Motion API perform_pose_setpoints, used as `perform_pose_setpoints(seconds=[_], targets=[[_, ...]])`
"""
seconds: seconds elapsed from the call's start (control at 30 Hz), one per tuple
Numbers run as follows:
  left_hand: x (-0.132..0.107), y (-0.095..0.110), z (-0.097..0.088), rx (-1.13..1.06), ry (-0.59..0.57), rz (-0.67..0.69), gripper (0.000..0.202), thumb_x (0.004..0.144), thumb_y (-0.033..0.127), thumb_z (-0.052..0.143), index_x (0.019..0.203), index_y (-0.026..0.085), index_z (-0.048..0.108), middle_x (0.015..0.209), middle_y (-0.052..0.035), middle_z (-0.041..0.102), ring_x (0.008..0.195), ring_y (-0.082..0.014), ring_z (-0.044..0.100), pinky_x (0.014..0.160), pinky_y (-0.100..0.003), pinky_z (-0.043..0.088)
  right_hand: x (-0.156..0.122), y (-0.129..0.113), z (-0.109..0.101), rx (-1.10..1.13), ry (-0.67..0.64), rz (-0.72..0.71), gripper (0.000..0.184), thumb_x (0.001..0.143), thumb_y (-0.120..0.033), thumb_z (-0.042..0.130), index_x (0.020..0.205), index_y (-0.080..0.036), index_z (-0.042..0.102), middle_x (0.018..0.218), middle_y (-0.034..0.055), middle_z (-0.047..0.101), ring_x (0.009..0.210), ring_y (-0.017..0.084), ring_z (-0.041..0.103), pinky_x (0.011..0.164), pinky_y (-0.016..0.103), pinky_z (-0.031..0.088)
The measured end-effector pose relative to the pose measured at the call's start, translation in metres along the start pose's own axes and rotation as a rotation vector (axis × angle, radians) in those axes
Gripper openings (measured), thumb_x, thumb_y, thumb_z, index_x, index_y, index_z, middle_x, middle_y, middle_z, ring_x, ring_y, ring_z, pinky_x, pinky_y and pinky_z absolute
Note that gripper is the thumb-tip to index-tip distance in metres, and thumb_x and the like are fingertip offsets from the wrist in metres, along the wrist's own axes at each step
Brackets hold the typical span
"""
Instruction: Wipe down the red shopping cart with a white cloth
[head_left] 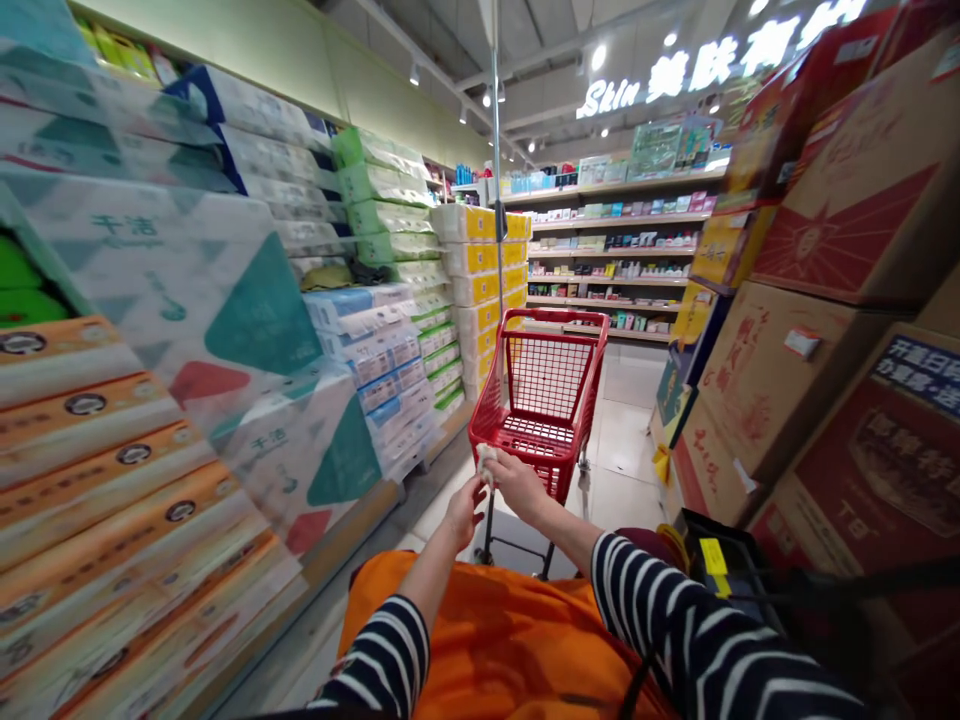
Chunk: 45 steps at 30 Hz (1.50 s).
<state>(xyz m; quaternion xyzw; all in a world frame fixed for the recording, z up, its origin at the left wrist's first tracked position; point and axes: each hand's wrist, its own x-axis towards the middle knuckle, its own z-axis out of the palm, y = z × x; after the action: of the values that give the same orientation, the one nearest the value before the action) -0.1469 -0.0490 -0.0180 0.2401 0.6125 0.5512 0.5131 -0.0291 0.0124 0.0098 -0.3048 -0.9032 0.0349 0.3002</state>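
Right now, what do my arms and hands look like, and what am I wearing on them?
Your left sleeve and right sleeve are dark with white horizontal stripes, and they end partway along the forearms. Your left hand and right hand wear no gloves. An orange garment covers your front.

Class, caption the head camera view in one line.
Left hand and right hand at a red shopping cart, in an aisle of stacked tissue packs and cardboard cartons.

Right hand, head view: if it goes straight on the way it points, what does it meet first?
The bare right hand would probably meet the small white crumpled item first, at the near edge of the red wire shopping cart. It may already touch it; depth is unclear.
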Motion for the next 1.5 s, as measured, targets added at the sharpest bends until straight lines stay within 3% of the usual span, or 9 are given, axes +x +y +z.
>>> perform_pose_setpoints(seconds=[0.13,0.27,0.43,0.63,0.9,1.13,1.27,1.4,1.5], targets=[[0.01,-0.009,-0.02,0.052,0.118,-0.039,0.038,0.078,0.034,0.048,0.116,0.028,0.046,0.126,-0.0046,0.051,0.102,-0.0152,0.055,0.066,-0.025,0.039,0.024,0.006,-0.001,-0.137,-0.046,-0.206,0.037,0.087,-0.014,0.041,0.122,-0.017,0.052,0.131,0.01,0.046,0.112,0.024,0.044,0.099,0.04,0.035],[0.017,0.0,-0.017,-0.11,0.069,-0.023,0.033,0.081,0.035,0.046,0.114,0.029,0.047,0.11,-0.0015,0.058,0.085,-0.0104,0.06,0.063,-0.022,0.041,0.033,0.003,0.01,-0.17,-0.104,-0.343,0.037,0.087,-0.011,0.039,0.12,-0.014,0.053,0.125,0.0102,0.051,0.112,0.024,0.044,0.1,0.041,0.033],[0.018,0.002,-0.008,-0.398,-0.096,-0.072,0.027,0.081,0.04,0.049,0.097,0.02,0.057,0.076,-0.0003,0.063,0.062,-0.0097,0.058,0.057,-0.022,0.044,0.005,-0.02,0.024,-0.038,-0.051,-0.088,0.046,0.08,-0.015,0.047,0.126,-0.017,0.049,0.132,0.011,0.045,0.115,0.023,0.043,0.097,0.038,0.037],[0.004,-0.017,-0.024,-0.343,-0.131,-0.262,0.028,0.082,0.04,0.042,0.092,0.019,0.058,0.074,-0.0017,0.064,0.068,-0.0142,0.06,0.058,-0.026,0.044,-0.021,-0.012,0.036,-0.085,-0.278,-0.369,0.049,0.083,-0.014,0.046,0.131,-0.018,0.042,0.135,0.0104,0.043,0.123,0.022,0.04,0.098,0.038,0.037],[0.021,-0.007,-0.027,0.311,0.137,-0.03,0.037,0.081,0.032,0.04,0.113,0.017,0.049,0.128,-0.012,0.048,0.12,-0.0214,0.043,0.092,-0.035,0.038,0.038,0.019,0.028,-0.25,-0.006,-0.593,0.031,0.088,-0.015,0.042,0.115,-0.01,0.057,0.132,0.014,0.046,0.128,0.027,0.033,0.104,0.047,0.032],[0.004,-0.036,-0.013,0.846,0.14,0.102,0.054,0.073,0.006,0.041,0.127,0.009,0.041,0.144,-0.0137,0.028,0.134,-0.0208,0.02,0.11,-0.035,0.012,-0.013,0.041,0.08,-0.272,-0.231,-0.458,0.04,0.086,-0.01,0.04,0.124,-0.008,0.049,0.129,0.0153,0.049,0.126,0.022,0.037,0.105,0.039,0.033],[-0.002,-0.033,-0.003,1.305,0.193,0.213,0.059,0.078,0.01,0.038,0.135,0.007,0.028,0.146,-0.0139,0.022,0.135,-0.0232,0.017,0.109,-0.043,0.019,-0.019,0.046,0.057,-0.239,-0.129,-0.535,0.037,0.09,-0.012,0.036,0.123,-0.012,0.052,0.13,0.0112,0.049,0.128,0.023,0.034,0.106,0.041,0.031],[-0.005,-0.024,0.009,1.408,0.266,0.286,0.06,0.079,0.013,0.038,0.137,0.008,0.025,0.147,-0.0136,0.018,0.136,-0.023,0.015,0.108,-0.043,0.021,-0.01,0.058,0.022,-0.232,0.026,-0.584,0.039,0.091,-0.013,0.036,0.129,-0.011,0.044,0.134,0.011,0.044,0.131,0.024,0.028,0.108,0.046,0.026],[-0.012,-0.027,0.02,1.495,0.205,0.333,0.062,0.077,0.012,0.037,0.137,0.008,0.025,0.147,-0.0137,0.019,0.136,-0.0234,0.015,0.108,-0.045,0.021,-0.024,0.069,0.025,-0.22,-0.004,-0.544,0.043,0.09,-0.013,0.036,0.133,-0.01,0.039,0.133,0.0125,0.046,0.128,0.02,0.034,0.107,0.042,0.03]])
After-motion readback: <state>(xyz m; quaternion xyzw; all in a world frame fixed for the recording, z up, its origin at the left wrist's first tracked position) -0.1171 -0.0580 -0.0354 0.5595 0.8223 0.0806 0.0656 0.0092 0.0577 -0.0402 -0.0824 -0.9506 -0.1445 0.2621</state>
